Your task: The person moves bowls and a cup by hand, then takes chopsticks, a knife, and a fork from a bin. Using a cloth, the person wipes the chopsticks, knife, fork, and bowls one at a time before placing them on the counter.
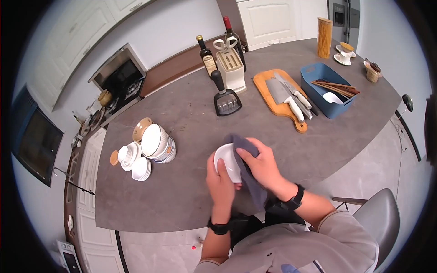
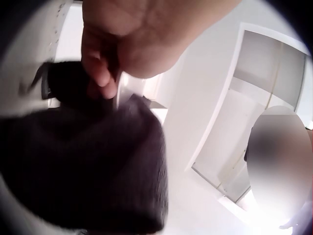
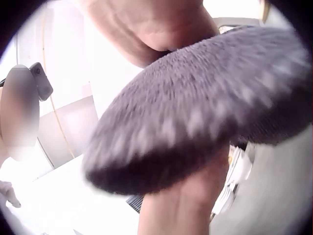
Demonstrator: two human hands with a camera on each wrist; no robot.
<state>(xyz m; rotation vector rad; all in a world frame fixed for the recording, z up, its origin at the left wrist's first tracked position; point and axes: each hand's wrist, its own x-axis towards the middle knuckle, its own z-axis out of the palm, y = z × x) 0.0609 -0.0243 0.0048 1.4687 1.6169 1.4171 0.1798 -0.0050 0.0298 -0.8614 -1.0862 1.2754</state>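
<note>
Above the near part of the table, my left hand [image 1: 219, 186] grips a small white bowl [image 1: 226, 154] by its side, thumb along the inner wall. A dark grey cloth [image 1: 251, 179] is draped over the bowl's right side. My right hand [image 1: 264, 167] pinches the cloth against the bowl's rim, thumb on top. In the left wrist view the cloth [image 2: 93, 166] hangs below the left hand [image 2: 132, 36], with a sliver of the bowl [image 2: 128, 88] showing. The cloth [image 3: 190, 103] hides the bowl and the right fingers in the right wrist view.
Stacked white bowls [image 1: 154, 141] and small dishes [image 1: 141, 168] stand at the left. Knives [image 1: 291, 102] lie on a wooden board [image 1: 273, 107], beside a blue bin [image 1: 325, 102] with chopsticks. A knife block [image 1: 231, 73], a black-handled masher-like tool [image 1: 226, 103] and bottles [image 1: 207, 59] stand behind.
</note>
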